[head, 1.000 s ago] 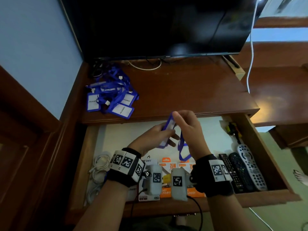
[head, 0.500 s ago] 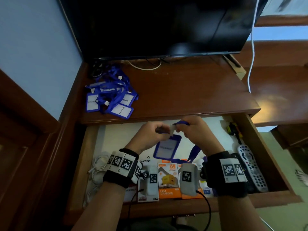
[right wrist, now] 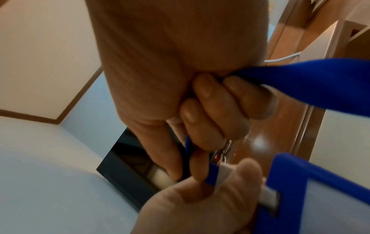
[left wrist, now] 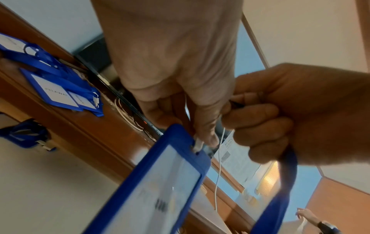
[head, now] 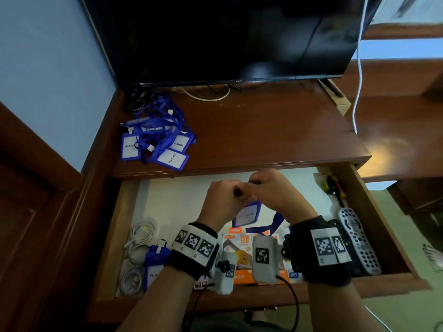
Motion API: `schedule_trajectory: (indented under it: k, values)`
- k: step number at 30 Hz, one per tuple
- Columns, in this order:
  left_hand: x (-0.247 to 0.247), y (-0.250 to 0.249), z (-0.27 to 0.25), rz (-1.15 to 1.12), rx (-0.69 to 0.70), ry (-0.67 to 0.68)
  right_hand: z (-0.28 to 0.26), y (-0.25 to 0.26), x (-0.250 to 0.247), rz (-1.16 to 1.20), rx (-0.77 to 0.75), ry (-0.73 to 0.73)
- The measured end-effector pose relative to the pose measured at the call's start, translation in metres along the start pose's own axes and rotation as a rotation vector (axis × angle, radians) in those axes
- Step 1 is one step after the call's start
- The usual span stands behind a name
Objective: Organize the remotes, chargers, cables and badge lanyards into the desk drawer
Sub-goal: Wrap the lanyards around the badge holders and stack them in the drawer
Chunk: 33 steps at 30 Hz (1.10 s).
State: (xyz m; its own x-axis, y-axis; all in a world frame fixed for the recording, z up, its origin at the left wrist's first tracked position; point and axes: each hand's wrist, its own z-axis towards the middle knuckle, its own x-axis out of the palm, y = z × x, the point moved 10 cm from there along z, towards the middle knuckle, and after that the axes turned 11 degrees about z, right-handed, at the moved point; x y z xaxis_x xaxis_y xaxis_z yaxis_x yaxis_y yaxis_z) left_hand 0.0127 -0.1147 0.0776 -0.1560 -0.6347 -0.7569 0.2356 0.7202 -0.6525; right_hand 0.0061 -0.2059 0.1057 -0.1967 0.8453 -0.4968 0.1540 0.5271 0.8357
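**deskdrawer_guy:** Progress report. I've got one badge holder [head: 247, 214] dangling over the middle of the open drawer [head: 383, 226], hanging by its white clip. My left hand [head: 221, 201] has its fingers curled in, pinching that clip right at the top of the holder. My right hand [head: 275, 192] is fisted around the blue strap [head: 275, 221], which loops down from under my palm toward the charger boxes [head: 244, 250]. The two hands are knuckle to knuckle, touching.

**cablemonkey:** So how much is actually done?

**deskdrawer_guy:** I'd say well past halfway. In the drawer: white cables [head: 137, 250] coiled along the left edge, one badge [head: 153, 267] lying just beside them, the charger boxes front and centre, remotes [head: 357, 243] lined up on the right. There's some small yellow-and-black thing in the back right corner, can't tell what.

**cablemonkey:** And what's left?

**deskdrawer_guy:** The tangled pile of lanyards [head: 158, 137] on the desk top [head: 263, 130], left side near the TV [head: 227, 37]. At least three badges in it. My guess is I bundle this strap, lay it beside the first one, then work through the pile.
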Motion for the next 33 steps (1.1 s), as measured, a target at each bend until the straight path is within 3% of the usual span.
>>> schedule_trajectory:
  k: [2,4,9,12,17,25,29,33]
  values:
    - [0.0,0.007,0.0,-0.089,-0.051,0.046,0.0,-0.005,-0.009,0.038,-0.005,-0.02]
    - [-0.001,0.012,-0.001,-0.182,-0.091,0.081,-0.002,-0.016,-0.017,0.242,0.019,-0.046]
    - [-0.006,0.011,-0.005,-0.357,-0.14,0.175,-0.009,-0.039,-0.009,0.539,0.063,0.039]
    - [-0.015,0.025,-0.007,-0.471,-0.228,0.099,-0.011,-0.044,-0.003,0.629,0.078,0.077]
    - [-0.028,0.047,-0.013,-0.615,-0.348,-0.03,-0.01,-0.041,0.003,0.571,0.052,0.056]
    - [-0.041,0.059,-0.015,-0.851,-0.419,-0.182,-0.011,-0.024,0.017,0.52,-0.009,0.153]
    - [-0.042,0.069,-0.017,-0.918,-0.496,-0.265,-0.006,-0.027,0.006,0.625,-0.022,-0.011]
    - [-0.029,0.067,-0.013,-0.823,-0.526,-0.088,-0.004,-0.032,-0.014,0.766,-0.059,-0.173]
